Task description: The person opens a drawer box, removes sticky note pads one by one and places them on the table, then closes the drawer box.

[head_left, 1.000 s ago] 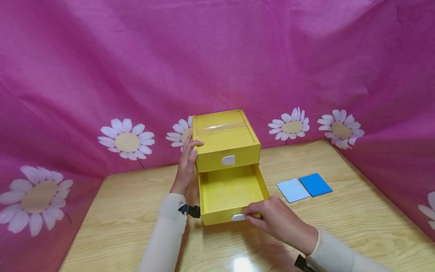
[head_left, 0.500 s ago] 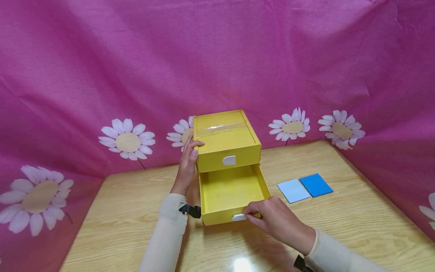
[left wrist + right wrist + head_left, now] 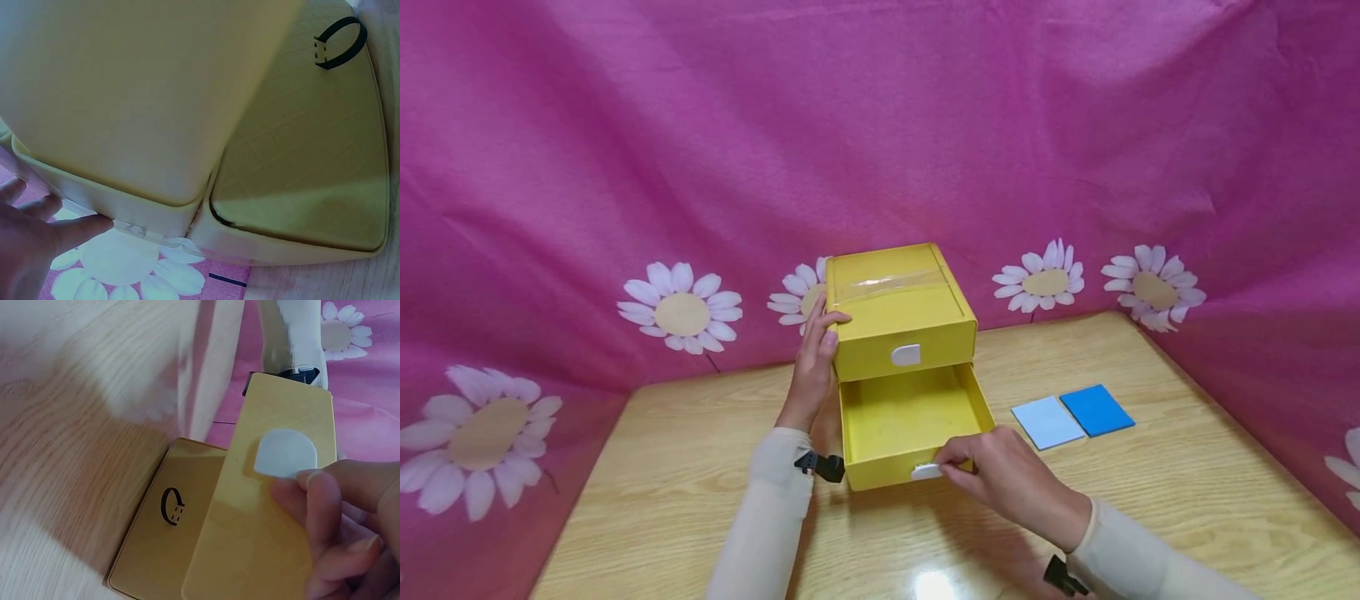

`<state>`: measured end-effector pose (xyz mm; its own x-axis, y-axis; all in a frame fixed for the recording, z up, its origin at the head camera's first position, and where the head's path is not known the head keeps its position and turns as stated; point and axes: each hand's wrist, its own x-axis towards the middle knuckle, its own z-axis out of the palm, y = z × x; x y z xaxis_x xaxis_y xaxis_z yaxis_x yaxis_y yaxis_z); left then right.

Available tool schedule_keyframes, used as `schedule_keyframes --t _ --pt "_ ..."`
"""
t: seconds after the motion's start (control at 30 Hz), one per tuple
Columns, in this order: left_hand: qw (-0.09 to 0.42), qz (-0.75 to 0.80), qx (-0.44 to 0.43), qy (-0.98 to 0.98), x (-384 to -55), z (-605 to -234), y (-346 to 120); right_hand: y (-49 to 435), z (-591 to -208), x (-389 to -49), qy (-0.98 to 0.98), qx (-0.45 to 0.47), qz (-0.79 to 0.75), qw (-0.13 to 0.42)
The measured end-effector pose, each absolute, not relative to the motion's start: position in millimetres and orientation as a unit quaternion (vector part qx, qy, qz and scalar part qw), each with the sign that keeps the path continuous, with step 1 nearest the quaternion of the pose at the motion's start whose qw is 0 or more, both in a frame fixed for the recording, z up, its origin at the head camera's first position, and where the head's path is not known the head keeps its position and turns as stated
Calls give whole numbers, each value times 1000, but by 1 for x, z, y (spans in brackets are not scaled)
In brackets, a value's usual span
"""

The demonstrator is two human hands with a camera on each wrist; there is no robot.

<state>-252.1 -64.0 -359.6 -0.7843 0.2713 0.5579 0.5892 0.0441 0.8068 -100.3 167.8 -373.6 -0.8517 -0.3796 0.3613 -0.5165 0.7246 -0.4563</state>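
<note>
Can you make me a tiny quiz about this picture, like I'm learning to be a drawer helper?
1. What colour is the knob that the right grip pinches?
A) blue
B) white
C) pink

2. True or false: the lower drawer is fully shut.

3. Fill in: ___ flat squares lie on the table, to the right of the yellow box.

Key:
1. B, white.
2. False; it is pulled out.
3. Two: one pale blue, one darker blue.
</note>
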Motion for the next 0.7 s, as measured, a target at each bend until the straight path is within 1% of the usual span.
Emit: schedule_keyframes --t 0.23,0.5,0.7 --pt "130 -624 -309 -706 -251 -359 -64 168 -374 -105 -922 235 285 116" --pt "118 -619 -303 -715 -251 -360 -62 170 -376 -111 -924 231 273 138" --pt "127 -611 -302 -721 -248 -356 -63 168 -377 -121 -926 226 263 149"
